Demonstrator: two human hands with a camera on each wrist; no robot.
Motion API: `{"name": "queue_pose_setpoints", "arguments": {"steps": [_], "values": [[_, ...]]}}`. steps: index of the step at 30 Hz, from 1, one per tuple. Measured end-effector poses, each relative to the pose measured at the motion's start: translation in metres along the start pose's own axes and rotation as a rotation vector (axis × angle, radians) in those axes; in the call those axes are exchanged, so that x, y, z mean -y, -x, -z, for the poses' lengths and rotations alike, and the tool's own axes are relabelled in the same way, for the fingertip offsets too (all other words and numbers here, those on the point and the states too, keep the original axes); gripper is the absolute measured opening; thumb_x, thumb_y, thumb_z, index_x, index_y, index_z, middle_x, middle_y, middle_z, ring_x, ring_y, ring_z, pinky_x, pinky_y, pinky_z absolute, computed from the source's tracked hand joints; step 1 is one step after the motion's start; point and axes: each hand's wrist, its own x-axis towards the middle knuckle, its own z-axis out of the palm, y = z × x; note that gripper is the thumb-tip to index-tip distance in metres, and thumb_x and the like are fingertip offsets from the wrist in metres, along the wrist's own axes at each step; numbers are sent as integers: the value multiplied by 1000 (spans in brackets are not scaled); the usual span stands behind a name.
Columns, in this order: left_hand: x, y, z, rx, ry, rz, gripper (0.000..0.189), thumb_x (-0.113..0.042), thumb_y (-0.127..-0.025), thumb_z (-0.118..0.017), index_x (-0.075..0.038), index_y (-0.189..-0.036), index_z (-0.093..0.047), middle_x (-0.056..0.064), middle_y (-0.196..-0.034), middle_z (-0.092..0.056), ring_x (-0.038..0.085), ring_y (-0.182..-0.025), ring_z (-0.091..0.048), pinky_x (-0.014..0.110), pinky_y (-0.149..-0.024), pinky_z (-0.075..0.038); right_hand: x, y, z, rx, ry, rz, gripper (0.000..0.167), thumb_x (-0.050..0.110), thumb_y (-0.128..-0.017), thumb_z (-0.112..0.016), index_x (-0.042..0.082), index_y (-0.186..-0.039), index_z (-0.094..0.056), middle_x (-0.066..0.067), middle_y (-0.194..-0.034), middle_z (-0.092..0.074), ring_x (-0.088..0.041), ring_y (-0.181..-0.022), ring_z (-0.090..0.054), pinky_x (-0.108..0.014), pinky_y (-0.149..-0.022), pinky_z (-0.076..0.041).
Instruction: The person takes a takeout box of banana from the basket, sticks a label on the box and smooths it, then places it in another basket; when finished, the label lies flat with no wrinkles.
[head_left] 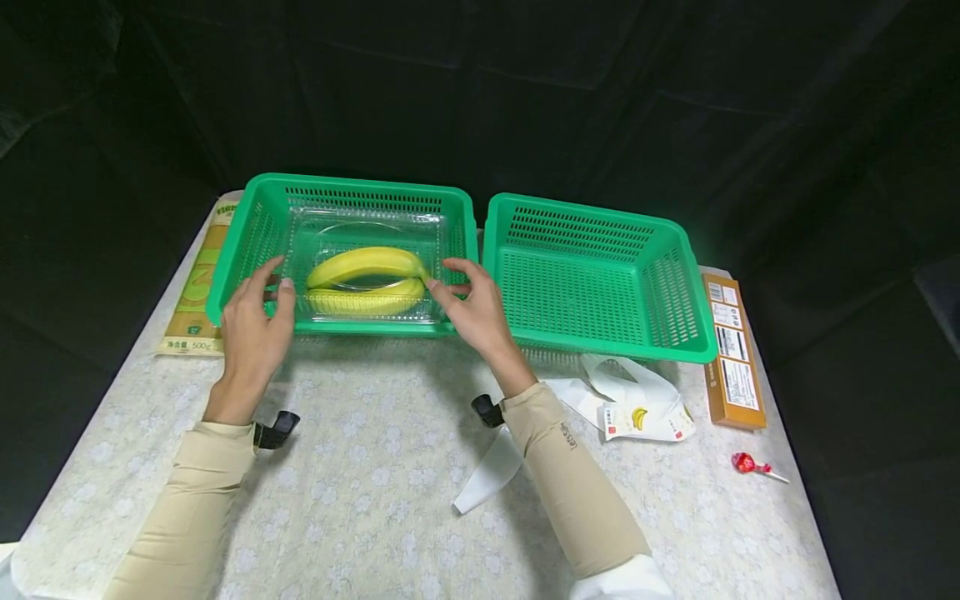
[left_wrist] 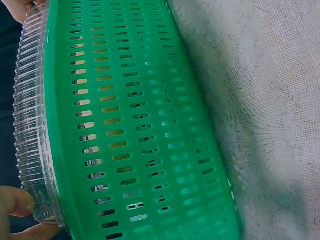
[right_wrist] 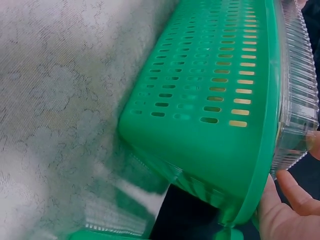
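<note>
A clear plastic box [head_left: 367,225] sits within the left green basket [head_left: 360,182], its ribbed edge [left_wrist: 30,110] standing above the basket rim in both wrist views. Two yellow bananas [head_left: 367,265] show through the clear plastic. At the box's left front corner, my left hand [head_left: 257,329] pinches it between thumb and fingers. My right hand [head_left: 474,310] holds the opposite corner, thumb on the plastic and the other fingers [right_wrist: 295,192] lower down by the basket rim.
A second green basket [head_left: 675,292] stands to the right. Before it lies white packaging with a banana picture [head_left: 648,421]. An orange-brown carton [head_left: 735,350] and a red lollipop [head_left: 744,463] lie farther right. A yellow-green 500 g packet [head_left: 191,292] is left of the left basket.
</note>
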Motion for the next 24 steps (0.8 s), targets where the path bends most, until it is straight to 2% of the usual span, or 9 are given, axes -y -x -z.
{"name": "queue_pose_setpoints", "arguments": {"steps": [17, 24], "values": [[-8, 3, 5, -20, 12, -16, 43, -27, -104, -50, -12, -145, -56, 25, -128, -65, 42, -109, -66, 59, -90, -49, 6, 4, 5, -11, -15, 16, 47, 32, -98, -65, 15, -141, -56, -8, -146, -52, -28, -118, -65, -43, -87, -59], [-9, 2, 5, 0, -4, -18, 44, -27, -104, -50, -12, -145, -55, 25, -127, -65, 42, -108, -66, 59, -90, -49, 5, 5, 6, -12, -17, 12, 47, 33, -98, -64, 15, -141, -56, -7, -147, -51, -28, -119, -65, -43, -87, -59]]}}
